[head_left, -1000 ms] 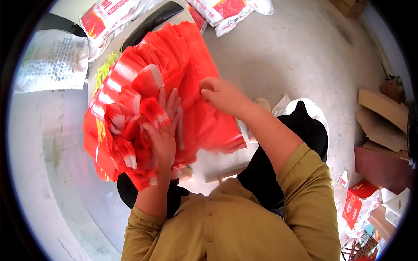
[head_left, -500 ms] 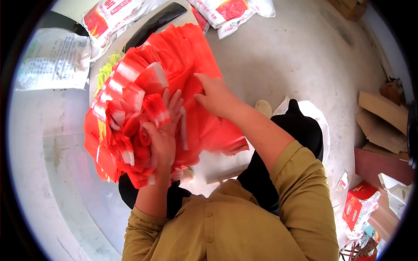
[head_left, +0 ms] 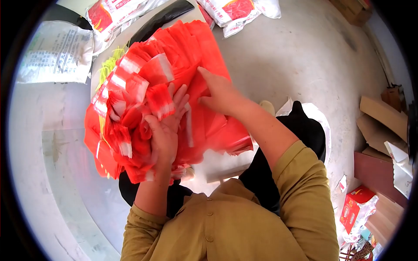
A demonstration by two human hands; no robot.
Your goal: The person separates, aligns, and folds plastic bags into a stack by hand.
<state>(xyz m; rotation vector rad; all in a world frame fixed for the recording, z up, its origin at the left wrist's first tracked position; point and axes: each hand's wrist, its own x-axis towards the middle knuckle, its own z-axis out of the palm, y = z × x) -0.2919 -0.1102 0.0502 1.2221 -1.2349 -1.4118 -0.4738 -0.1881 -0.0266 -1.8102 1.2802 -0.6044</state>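
A large heap of red mesh bags (head_left: pixel 209 126) with whitish ends lies in front of me, and yellow drawstrings (head_left: pixel 109 67) show along its left edge. My left hand (head_left: pixel 167 130) rests palm up in the heap, thumb and fingers apart. Against its fingers lies a folded red bundle with a pale fringe (head_left: pixel 161 104). On the right part of the heap, my right hand (head_left: pixel 222 91) touches the mesh with index finger and thumb spread apart. Its other fingers are mostly hidden.
Printed white-and-red sacks (head_left: pixel 237 13) lie at the top, near a black plastic roll or bag (head_left: pixel 159 21). A printed white sack (head_left: pixel 56 52) is at upper left. Cardboard boxes (head_left: pixel 383 122) and a red carton (head_left: pixel 357 209) stand at right.
The view has shifted slightly. My right hand has its thumb and index finger a little further apart on the mesh; my left hand stays in nearly the same place.
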